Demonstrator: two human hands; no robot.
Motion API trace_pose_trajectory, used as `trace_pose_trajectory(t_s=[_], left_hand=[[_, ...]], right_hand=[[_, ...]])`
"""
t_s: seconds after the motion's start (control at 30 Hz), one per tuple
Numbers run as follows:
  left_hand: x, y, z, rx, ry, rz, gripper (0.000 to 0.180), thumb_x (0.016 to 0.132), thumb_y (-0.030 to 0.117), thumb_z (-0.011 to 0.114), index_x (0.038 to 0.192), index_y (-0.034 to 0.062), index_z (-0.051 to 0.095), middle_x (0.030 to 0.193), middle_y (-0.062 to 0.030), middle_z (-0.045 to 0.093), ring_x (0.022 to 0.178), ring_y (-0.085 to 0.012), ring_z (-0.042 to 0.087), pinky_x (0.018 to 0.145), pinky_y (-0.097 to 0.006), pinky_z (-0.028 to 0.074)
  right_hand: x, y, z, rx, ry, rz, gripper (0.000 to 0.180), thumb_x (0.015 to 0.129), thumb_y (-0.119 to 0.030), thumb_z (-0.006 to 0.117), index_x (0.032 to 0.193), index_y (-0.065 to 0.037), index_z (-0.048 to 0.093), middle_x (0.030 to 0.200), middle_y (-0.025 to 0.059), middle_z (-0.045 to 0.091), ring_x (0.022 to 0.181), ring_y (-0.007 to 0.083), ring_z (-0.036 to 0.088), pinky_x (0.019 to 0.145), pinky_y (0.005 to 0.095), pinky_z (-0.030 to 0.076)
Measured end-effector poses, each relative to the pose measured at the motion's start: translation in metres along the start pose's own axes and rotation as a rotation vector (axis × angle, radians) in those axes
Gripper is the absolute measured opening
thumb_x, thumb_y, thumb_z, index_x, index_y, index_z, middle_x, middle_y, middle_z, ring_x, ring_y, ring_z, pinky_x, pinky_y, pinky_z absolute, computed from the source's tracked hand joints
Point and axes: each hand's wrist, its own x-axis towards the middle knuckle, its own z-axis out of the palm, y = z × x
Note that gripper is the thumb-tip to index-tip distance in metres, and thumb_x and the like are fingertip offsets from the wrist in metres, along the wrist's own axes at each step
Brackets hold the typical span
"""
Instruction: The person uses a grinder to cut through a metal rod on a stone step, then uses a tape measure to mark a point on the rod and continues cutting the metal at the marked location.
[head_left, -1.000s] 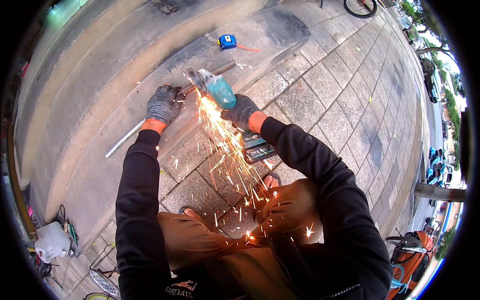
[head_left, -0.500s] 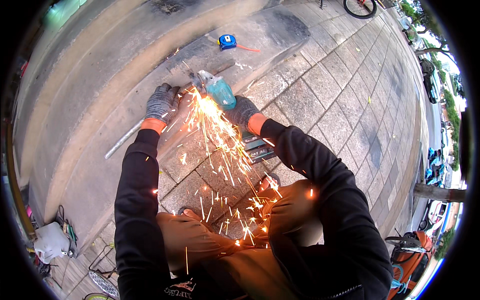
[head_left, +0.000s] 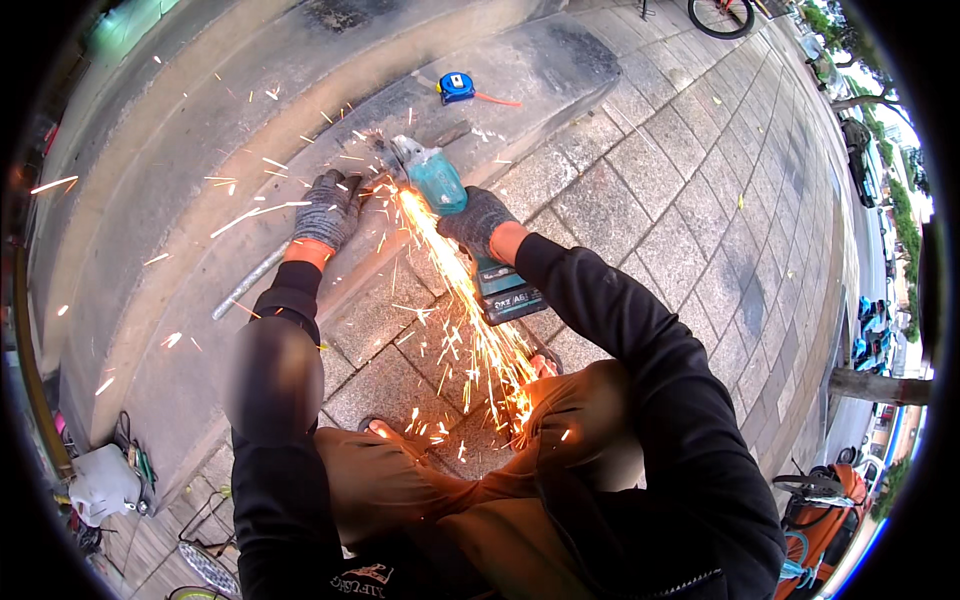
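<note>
In my right hand point(head_left: 478, 222), gloved in grey with an orange cuff, is a teal cordless angle grinder point(head_left: 436, 182); my fingers wrap round its body, and its battery end hangs below. Its head meets metal on the step, where a bright stream of sparks point(head_left: 450, 268) pours down toward my feet. My left hand point(head_left: 328, 208), in a matching glove, is closed on a grey metal pipe point(head_left: 248, 284) lying on the step, close to the grinder's head. Sparks and glare hide the exact cutting point.
A blue tape measure point(head_left: 456, 86) with a red strap lies on the curved stone step point(head_left: 180, 230) beyond the grinder. Paving slabs point(head_left: 670, 190) spread to the right. A white bag point(head_left: 104, 484) lies at lower left. A bicycle wheel point(head_left: 721, 14) shows at the top.
The spark stream has narrowed and runs further toward my right foot, while more sparks fly left over the step. The grinder has shifted slightly left, its battery end showing more. Both hands keep their grip.
</note>
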Motion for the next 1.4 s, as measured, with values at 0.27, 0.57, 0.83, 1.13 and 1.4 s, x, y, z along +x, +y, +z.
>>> trace_pose_trajectory(t_s=[0.27, 0.57, 0.83, 1.13, 1.4], left_hand=[[0.001, 0.008, -0.009, -0.049, -0.029, -0.030, 0.039, 0.106, 0.039, 0.063, 0.132, 0.0126, 0.076, 0.126, -0.0181, 0.070, 0.120, -0.0390, 0.068, 0.102, -0.052, 0.057], [-0.003, 0.000, -0.006, -0.192, 0.116, 0.017, 0.033, 0.105, 0.038, 0.067, 0.124, 0.0129, 0.077, 0.121, -0.0164, 0.072, 0.113, -0.0395, 0.069, 0.099, -0.052, 0.056], [-0.005, 0.001, -0.002, -0.123, 0.135, 0.004, 0.034, 0.104, 0.041, 0.068, 0.124, 0.0150, 0.078, 0.122, -0.0149, 0.072, 0.115, -0.0385, 0.068, 0.099, -0.052, 0.056], [-0.009, 0.008, -0.007, -0.138, 0.147, -0.018, 0.035, 0.102, 0.040, 0.071, 0.124, 0.0130, 0.079, 0.119, -0.0162, 0.074, 0.111, -0.0394, 0.068, 0.098, -0.051, 0.056], [-0.010, 0.013, -0.008, -0.149, 0.161, -0.046, 0.033, 0.098, 0.037, 0.076, 0.121, 0.0136, 0.080, 0.118, -0.0144, 0.074, 0.109, -0.0391, 0.069, 0.096, -0.051, 0.057]], right_hand=[[-0.012, 0.019, 0.003, 0.160, -0.059, 0.032, 0.049, 0.080, -0.029, 0.091, 0.114, 0.000, 0.073, 0.087, 0.0158, 0.076, 0.068, 0.0265, 0.075, 0.064, 0.0425, 0.060], [-0.035, 0.003, -0.018, 0.428, -0.089, 0.094, 0.038, 0.085, -0.020, 0.087, 0.112, 0.000, 0.069, 0.087, 0.0118, 0.074, 0.064, 0.0227, 0.073, 0.060, 0.0399, 0.059], [-0.020, 0.003, -0.011, 0.413, -0.106, 0.082, 0.040, 0.087, -0.020, 0.086, 0.116, 0.001, 0.068, 0.088, 0.0125, 0.074, 0.063, 0.0228, 0.072, 0.059, 0.0408, 0.059], [-0.015, -0.011, -0.011, 0.396, -0.134, 0.102, 0.038, 0.089, -0.018, 0.085, 0.119, -0.003, 0.067, 0.086, 0.0088, 0.070, 0.062, 0.0222, 0.070, 0.056, 0.0402, 0.057], [-0.009, -0.010, -0.007, 0.325, -0.127, 0.100, 0.043, 0.087, -0.021, 0.087, 0.118, 0.001, 0.068, 0.088, 0.0133, 0.074, 0.064, 0.0236, 0.073, 0.060, 0.0409, 0.059]])
